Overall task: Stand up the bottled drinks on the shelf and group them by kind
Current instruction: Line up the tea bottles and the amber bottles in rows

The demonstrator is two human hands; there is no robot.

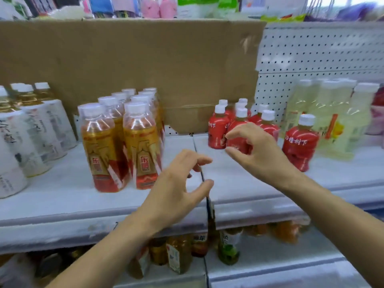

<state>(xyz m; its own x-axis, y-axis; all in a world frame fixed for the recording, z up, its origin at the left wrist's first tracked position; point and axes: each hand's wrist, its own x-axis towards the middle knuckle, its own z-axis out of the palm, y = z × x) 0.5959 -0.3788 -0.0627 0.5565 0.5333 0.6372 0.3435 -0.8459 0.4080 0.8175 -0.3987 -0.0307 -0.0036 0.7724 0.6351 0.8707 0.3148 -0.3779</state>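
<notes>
Drinks shelf [62, 196] nearly sorted
All upright and grouped, but one red bottle [301, 142] stands apart from the red bunch [239, 125]. Left hand [178, 179] and right hand [255, 148] loosely curled, empty.

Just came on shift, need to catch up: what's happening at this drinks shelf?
A person is sorting bottles on the shelf. Both hands hold nothing: the left hand hovers above the shelf's middle, the right hand is by the red bottles. The white-labelled bottles, gold-labelled bottles and pale yellow bottles stand grouped upright. One lone red bottle stands apart from its kind.
</notes>
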